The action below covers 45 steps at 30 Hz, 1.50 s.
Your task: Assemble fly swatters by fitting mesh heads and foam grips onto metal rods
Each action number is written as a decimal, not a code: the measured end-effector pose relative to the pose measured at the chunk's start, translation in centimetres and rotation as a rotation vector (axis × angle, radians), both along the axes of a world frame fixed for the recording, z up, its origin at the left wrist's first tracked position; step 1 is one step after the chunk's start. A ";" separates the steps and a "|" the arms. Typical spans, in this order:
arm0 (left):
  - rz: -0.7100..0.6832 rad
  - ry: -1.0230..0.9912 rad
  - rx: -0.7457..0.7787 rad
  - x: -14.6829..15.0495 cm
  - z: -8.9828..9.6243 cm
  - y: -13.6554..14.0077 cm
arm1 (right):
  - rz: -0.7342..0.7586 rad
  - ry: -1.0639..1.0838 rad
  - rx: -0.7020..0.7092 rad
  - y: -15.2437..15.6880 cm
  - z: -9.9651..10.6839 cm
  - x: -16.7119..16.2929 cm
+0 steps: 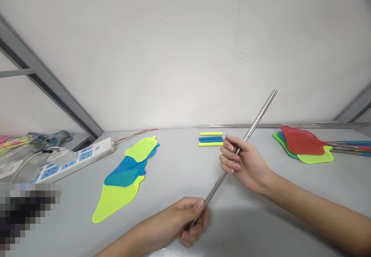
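A silver telescopic metal rod [261,114] slants from lower left to upper right above the table. Its thinner lower end is pinched in my left hand [191,218], between thumb and fingers. Higher up, my right hand [243,162] has its fingers curled round the rod, just below the thicker section. Behind my right hand lie several short yellow and blue grip sleeves [210,138]. To the left, yellow and blue perforated fly swatter heads [124,172] overlap in a row on the table.
Fly swatters with red, green and yellow heads [303,141] lie stacked at the right. Thin metal rods [290,125] run along the wall. At the left stand a white power strip [78,159] with plugs and some plastic bags [37,145]. Grey frame posts [55,79] rise at the sides.
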<state>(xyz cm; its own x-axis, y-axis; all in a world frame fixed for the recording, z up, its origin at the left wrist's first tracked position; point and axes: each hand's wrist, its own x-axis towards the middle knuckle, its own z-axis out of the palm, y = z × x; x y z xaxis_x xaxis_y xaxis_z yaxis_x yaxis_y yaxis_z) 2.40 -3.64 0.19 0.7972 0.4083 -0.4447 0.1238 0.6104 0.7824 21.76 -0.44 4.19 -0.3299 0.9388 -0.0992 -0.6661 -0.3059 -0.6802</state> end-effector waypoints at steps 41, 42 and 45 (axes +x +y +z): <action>0.017 0.168 0.310 0.0 -1.4 -0.5 | -0.113 0.079 0.266 -1.1 0.1 0.3; 0.004 0.197 0.391 0.0 -1.2 -0.7 | -0.114 0.079 0.282 -1.6 0.3 0.3; -0.051 0.264 0.692 0.2 -1.0 -1.2 | -0.065 0.095 0.392 -3.3 1.0 0.1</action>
